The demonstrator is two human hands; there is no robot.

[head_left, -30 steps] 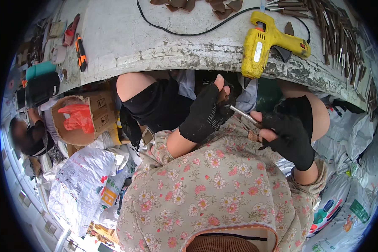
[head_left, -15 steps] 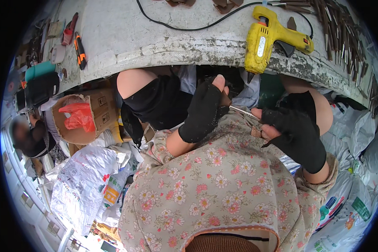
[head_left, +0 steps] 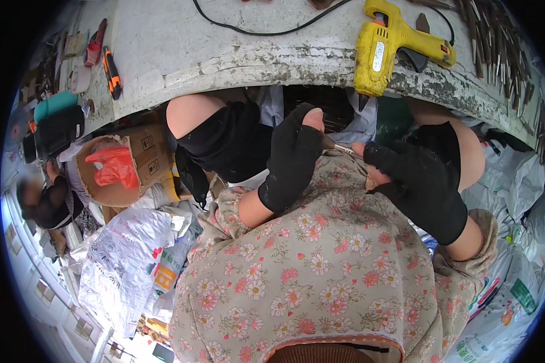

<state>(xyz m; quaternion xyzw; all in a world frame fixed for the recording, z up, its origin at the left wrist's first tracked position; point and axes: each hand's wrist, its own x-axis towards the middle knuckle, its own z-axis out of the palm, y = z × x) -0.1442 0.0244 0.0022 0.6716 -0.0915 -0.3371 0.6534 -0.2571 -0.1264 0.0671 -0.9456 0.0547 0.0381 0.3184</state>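
Note:
My left hand (head_left: 295,158), in a black fingerless glove, is closed around the brown end of a slim rod-like tool (head_left: 343,148) with a silvery metal shaft. My right hand (head_left: 415,181), gloved alike, pinches the shaft's other end between thumb and fingers. The tool lies roughly level between my hands, over my lap and just short of the table edge. Only a short stretch of metal shows; my fingers cover both ends, so its exact kind is unclear.
A yellow glue gun (head_left: 375,57) lies on the worn white table (head_left: 236,63), nozzle over its edge. Similar slim brown-and-metal pieces (head_left: 496,54) are heaped at right. An orange-black utility knife (head_left: 111,72) lies left. A cardboard box (head_left: 148,151) holds a red bag. Another person (head_left: 51,193) sits far left.
My right hand has slid along the shaft toward my left hand, so less metal shows between them. The head view has shifted slightly.

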